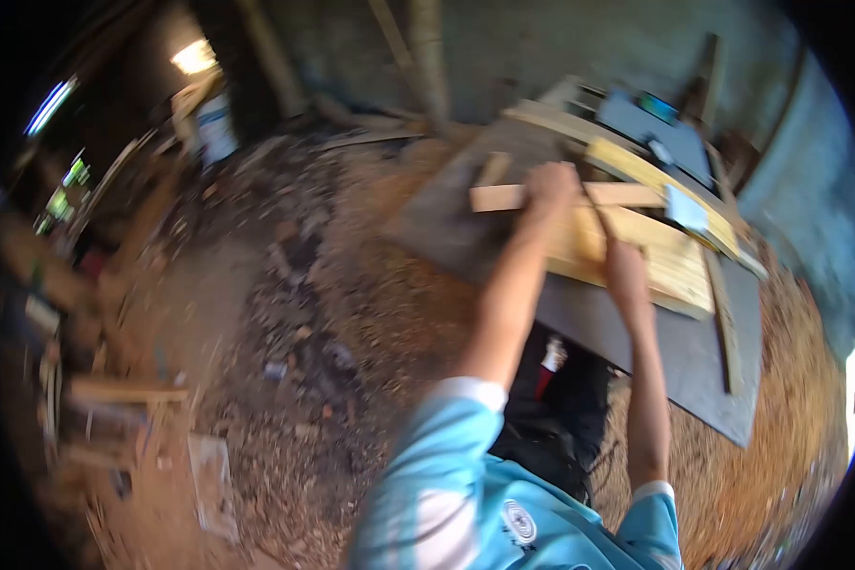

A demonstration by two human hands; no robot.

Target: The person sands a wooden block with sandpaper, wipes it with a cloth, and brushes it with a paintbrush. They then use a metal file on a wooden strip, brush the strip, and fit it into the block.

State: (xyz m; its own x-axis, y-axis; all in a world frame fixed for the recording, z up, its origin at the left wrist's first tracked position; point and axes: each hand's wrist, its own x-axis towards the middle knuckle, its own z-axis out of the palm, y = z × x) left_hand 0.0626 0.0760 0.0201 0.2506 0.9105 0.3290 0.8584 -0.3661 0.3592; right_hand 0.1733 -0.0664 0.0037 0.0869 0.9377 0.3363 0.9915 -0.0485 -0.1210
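Note:
My left hand is closed around a pale wooden strip, which lies across a wide, light wooden board. My right hand is wrapped round the near end of a thin, dark tool with a long narrow blade. The blade runs from my right fist up to the strip, just right of my left hand. Motion blur softens its edge, and I cannot tell its exact kind. Under the board is a grey tabletop.
Yellow planks lie behind the board, with a white piece on them. A phone-like object rests on a grey panel at the back. A narrow stick lies at right. Chips and debris cover the floor.

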